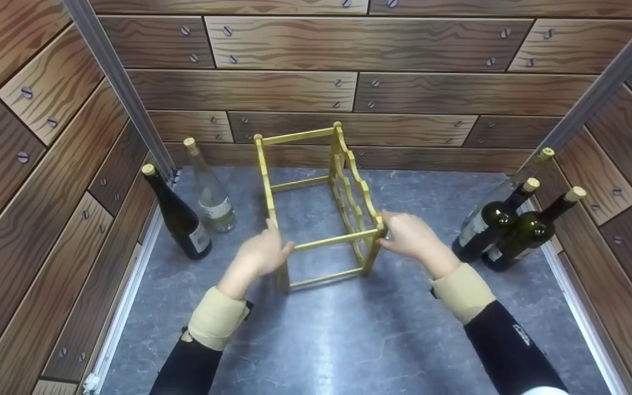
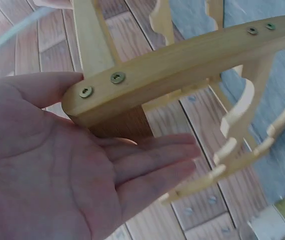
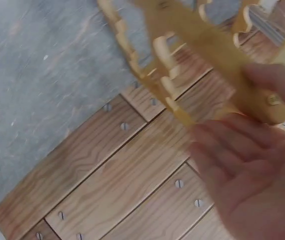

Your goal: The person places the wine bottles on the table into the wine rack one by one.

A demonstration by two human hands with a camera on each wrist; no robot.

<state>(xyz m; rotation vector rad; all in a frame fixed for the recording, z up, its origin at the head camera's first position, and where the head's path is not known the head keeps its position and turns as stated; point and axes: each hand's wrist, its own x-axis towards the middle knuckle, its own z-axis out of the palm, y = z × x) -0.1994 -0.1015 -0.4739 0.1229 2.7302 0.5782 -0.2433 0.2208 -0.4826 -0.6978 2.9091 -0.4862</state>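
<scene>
A light wooden wine rack [image 1: 333,240] with scalloped bars along one side stands in the middle of the grey floor. At its near left corner, my left hand [image 1: 259,252] grips the post. In the left wrist view, the thumb and fingers of that left hand [image 2: 72,160] lie on either side of the screwed post end, with the lower fingers fairly straight. My right hand [image 1: 409,236] grips the near right corner. The right wrist view has the right hand [image 3: 257,170] with its thumb across the blurred wine rack [image 3: 202,45] and fingers underneath.
To the left stand a dark bottle [image 1: 179,219] and a clear bottle [image 1: 214,203], both corked. At the right, two dark bottles [image 1: 494,219] overlap a clear bottle [image 1: 541,159] behind them. Wood-patterned walls [image 1: 371,44] enclose the floor [image 1: 420,351] on three sides.
</scene>
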